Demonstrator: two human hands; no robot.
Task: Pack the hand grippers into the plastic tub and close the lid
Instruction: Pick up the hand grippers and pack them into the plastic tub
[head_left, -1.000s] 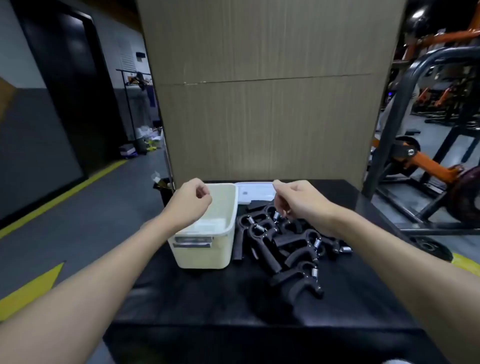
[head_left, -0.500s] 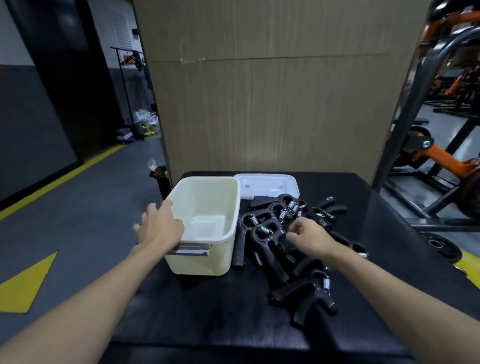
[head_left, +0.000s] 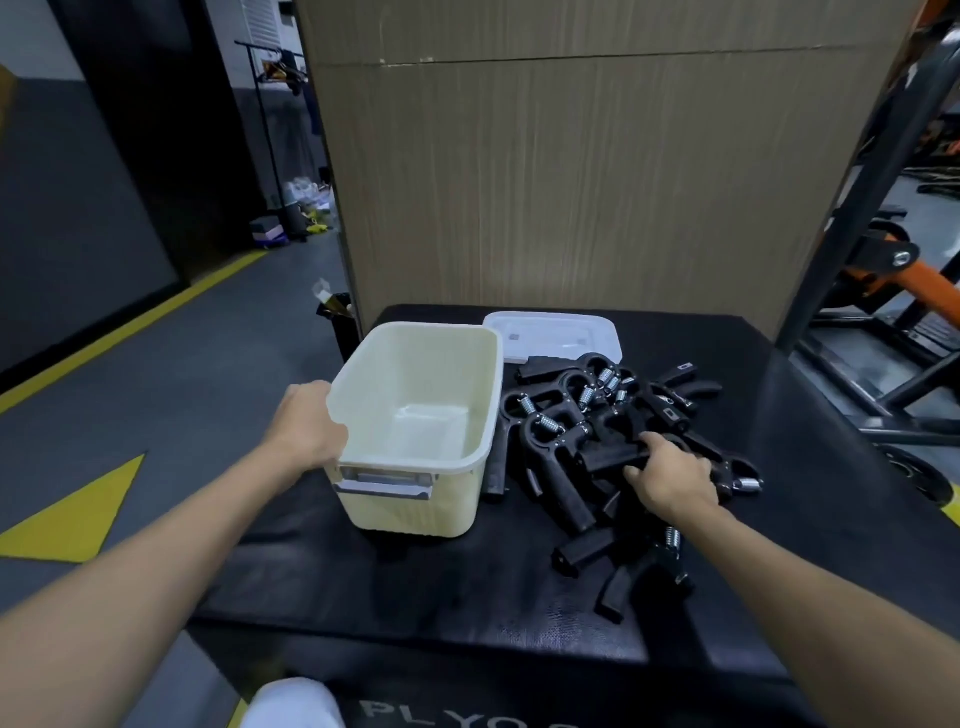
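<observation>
A cream plastic tub (head_left: 415, 499) stands open and empty on the black padded box (head_left: 415, 582). My left hand (head_left: 304, 426) grips its left wall near the rim. To the right of the tub lies a pile of several black hand grippers (head_left: 571, 415) with steel springs. My right hand (head_left: 670, 480) rests on the pile, its fingers closed around the black handle of one hand gripper (head_left: 608, 460). The white lid (head_left: 556, 335) lies flat behind the tub and the pile.
A tall wood-grain panel (head_left: 571, 182) rises right behind the box. A black and orange gym machine frame (head_left: 878, 270) stands at the right. Grey floor with yellow markings (head_left: 78, 509) lies to the left. A small black bin (head_left: 337, 317) sits by the box's far left corner.
My left hand came down from above the tub and took hold of its left wall. My right hand dropped onto the pile and closed on a gripper handle. The camera tilted down and closer.
</observation>
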